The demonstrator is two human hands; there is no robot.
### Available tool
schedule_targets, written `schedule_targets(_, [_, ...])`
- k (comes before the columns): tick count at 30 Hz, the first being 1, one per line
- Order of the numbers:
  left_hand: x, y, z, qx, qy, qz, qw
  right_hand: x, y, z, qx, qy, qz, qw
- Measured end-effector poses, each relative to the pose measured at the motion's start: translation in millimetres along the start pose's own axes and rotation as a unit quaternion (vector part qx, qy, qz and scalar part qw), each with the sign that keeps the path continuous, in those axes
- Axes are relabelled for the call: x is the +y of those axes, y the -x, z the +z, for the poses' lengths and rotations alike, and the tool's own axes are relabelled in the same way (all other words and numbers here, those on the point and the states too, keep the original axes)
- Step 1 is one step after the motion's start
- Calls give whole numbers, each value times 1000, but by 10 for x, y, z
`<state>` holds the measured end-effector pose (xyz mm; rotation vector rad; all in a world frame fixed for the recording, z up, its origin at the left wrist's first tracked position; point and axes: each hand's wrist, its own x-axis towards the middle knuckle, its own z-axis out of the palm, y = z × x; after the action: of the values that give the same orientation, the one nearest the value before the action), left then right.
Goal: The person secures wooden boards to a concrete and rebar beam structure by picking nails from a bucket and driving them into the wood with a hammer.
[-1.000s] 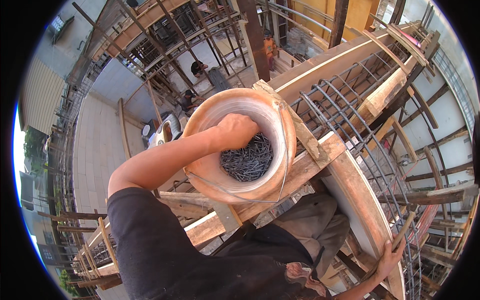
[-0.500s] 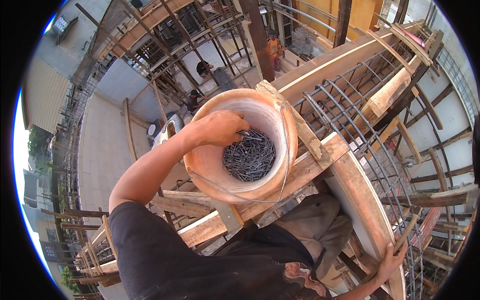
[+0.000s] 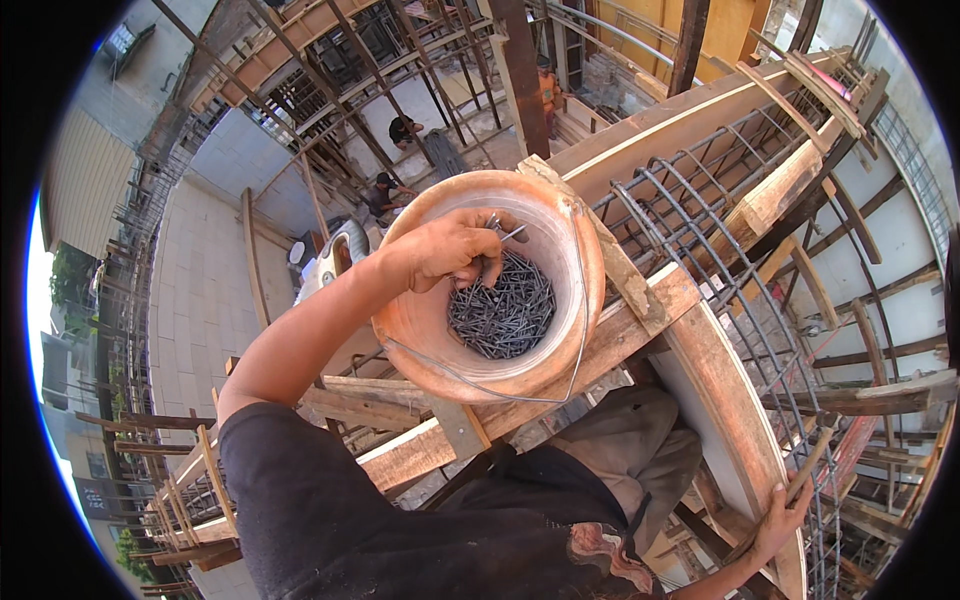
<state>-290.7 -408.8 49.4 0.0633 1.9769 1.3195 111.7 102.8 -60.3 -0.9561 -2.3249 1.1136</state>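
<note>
My left hand (image 3: 462, 247) is over the mouth of a worn orange bucket (image 3: 408, 335), fingers pinched on a few nails (image 3: 512, 233). Below it, a heap of loose grey nails (image 3: 503, 310) covers the bucket's bottom. The bucket's thin wire handle (image 3: 470, 384) hangs over its near rim. At the lower right, my right hand (image 3: 775, 525) rests at the edge of a curved formwork board (image 3: 725, 400). It is closed around a round wooden stick (image 3: 812, 460), whose lower part is partly hidden by the hand.
The bucket sits against timber planks (image 3: 600, 335). A rebar cage (image 3: 690, 215) runs along the right inside wooden formwork (image 3: 660, 125). A power tool (image 3: 335, 262) shows left of the bucket. Below, two people (image 3: 404, 131) crouch among props, and another in orange (image 3: 548, 92) is partly hidden behind a post.
My left hand has lifted off the heap, bringing up nails that now show between its fingers. The stick in my right hand has tilted slightly.
</note>
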Motion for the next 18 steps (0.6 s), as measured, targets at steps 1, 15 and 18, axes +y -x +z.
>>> schedule_targets(1, [-23,-17,-18,-22,85,-1,996,3,1,3,1,-2,-1,1000])
schedule_targets(15, [61,-25,124,7,64,-14,998,-55,7,27,6,-7,6,1000])
schedule_targets(18, [3,-204,41,46,-24,-55,997,-29,9,27,11,-17,-3,1000])
